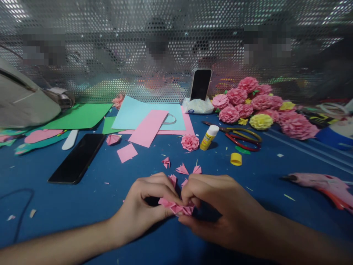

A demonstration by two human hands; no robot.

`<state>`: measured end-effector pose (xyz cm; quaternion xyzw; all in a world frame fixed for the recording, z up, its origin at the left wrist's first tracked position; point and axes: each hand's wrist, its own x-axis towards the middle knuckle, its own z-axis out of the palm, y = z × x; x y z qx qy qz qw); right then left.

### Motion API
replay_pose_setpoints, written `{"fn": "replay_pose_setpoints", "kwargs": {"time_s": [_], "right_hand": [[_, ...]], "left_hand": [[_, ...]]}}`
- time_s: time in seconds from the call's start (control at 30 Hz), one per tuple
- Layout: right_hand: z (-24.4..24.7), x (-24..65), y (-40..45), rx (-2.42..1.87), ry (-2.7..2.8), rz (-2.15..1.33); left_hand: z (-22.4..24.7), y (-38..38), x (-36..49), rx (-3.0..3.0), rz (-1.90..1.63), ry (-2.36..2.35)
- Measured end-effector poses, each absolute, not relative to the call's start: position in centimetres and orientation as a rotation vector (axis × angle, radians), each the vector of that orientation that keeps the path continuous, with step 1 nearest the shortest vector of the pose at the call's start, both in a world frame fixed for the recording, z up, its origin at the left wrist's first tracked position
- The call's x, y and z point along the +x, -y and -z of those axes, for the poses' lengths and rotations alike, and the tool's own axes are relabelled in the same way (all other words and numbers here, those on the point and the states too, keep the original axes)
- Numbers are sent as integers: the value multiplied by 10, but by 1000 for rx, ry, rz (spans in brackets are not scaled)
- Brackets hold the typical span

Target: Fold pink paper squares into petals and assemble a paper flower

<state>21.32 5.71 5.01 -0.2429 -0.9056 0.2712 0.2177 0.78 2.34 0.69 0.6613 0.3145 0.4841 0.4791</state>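
Note:
Both my left hand and my right hand pinch a folded pink paper flower between thumbs and fingers, low over the blue table. My fingertips meet at its top and cover part of it. Just beyond my hands lie several small folded pink paper pieces. Farther back stand a round pink paper flower and an uncapped-looking yellow glue stick with a white top. Its yellow cap rests to the right.
Scissors lie near a heap of pink paper flowers. A pink glue gun is at the right. On the left are a black phone, a pink paper square and green sheets. A perforated metal panel closes the back.

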Motion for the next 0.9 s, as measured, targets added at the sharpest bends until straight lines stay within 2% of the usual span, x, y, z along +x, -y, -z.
{"fn": "replay_pose_setpoints", "kwargs": {"time_s": [0.43, 0.9], "right_hand": [[-49, 214, -56, -678, 2539, -753], [-36, 213, -73, -625, 2583, -597]], "left_hand": [[-8, -22, 7, 1629, -1168, -777], [-5, -23, 6, 1517, -1315, -1037]]}}
